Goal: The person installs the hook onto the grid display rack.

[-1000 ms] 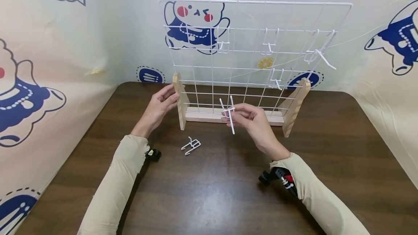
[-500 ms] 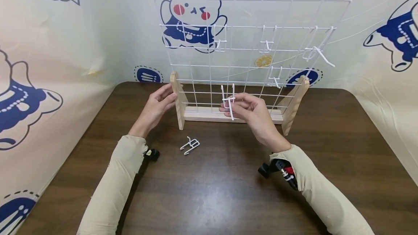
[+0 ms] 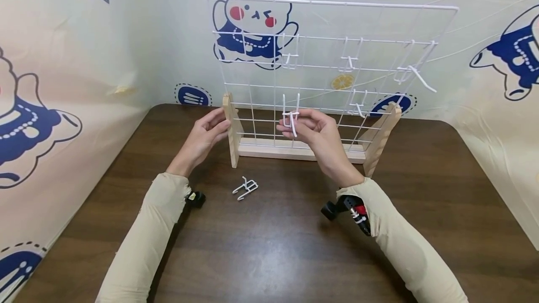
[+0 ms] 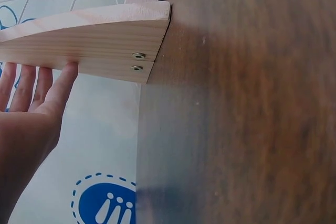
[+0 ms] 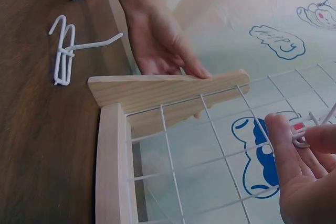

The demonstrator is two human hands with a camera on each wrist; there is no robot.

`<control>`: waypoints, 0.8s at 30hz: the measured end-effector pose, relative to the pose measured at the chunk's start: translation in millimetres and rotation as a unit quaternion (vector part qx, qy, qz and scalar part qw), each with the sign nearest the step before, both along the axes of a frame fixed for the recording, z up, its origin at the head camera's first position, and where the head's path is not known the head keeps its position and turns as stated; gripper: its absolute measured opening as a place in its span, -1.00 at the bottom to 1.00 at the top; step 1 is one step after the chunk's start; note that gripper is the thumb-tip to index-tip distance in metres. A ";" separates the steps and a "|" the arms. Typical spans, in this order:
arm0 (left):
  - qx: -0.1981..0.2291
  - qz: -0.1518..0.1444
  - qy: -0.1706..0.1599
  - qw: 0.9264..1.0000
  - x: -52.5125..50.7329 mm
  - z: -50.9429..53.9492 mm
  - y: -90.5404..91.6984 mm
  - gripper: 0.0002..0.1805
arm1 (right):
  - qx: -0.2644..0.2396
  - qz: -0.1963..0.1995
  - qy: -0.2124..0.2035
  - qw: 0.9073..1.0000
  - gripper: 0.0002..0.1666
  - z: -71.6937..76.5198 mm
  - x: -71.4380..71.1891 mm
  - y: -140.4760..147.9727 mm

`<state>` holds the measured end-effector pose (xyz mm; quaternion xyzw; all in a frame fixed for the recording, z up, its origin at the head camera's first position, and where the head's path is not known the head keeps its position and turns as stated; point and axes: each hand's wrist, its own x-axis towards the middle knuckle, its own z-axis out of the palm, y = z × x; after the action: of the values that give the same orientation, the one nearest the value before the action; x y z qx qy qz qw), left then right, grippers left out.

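Observation:
My right hand (image 3: 322, 139) pinches a white wire hook (image 3: 290, 115) between thumb and fingers, its two prongs pointing up, in front of a white wire grid rack (image 3: 274, 78). In the right wrist view only part of that hook shows at the right edge. My left hand (image 3: 202, 139) holds the rack's left wooden side panel (image 4: 94, 35), thumb at the front edge and fingers reaching behind. A second white hook (image 3: 245, 188) lies on the brown table (image 3: 252, 247), left of the middle and in front of the rack.
Several white hooks hang on the grid, among them a hook at its right end (image 3: 414, 76) and a lower hook (image 3: 358, 106). A wooden base bar (image 3: 273, 149) joins the left panel to the right wooden panel (image 3: 381, 139). A printed cloth (image 3: 126, 50) hangs behind.
My right hand has lifted its hook from near the base bar toward the grid's lower middle wires, and the hook has turned more upright. The left hand stays on the side panel.

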<state>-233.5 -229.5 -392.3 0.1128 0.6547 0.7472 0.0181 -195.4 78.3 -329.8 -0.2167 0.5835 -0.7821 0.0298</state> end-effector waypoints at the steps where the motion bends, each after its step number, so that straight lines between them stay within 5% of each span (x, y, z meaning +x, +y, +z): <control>1: 0.001 0.000 0.001 1.000 -0.4 -0.1 0.4 -0.39 | -0.003 -0.003 0.001 1.000 -0.68 0.6 -1.2 -1.6; 24: -0.001 0.000 0.002 1.000 -0.9 -0.9 0.2 -0.39 | -0.077 -0.032 -0.052 0.995 -0.74 12.9 -19.9 -24.3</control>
<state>-234.3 -229.3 -393.1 0.1140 0.6557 0.7462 0.0165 -215.3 54.1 -316.9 -0.1585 0.5262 -0.8353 0.0178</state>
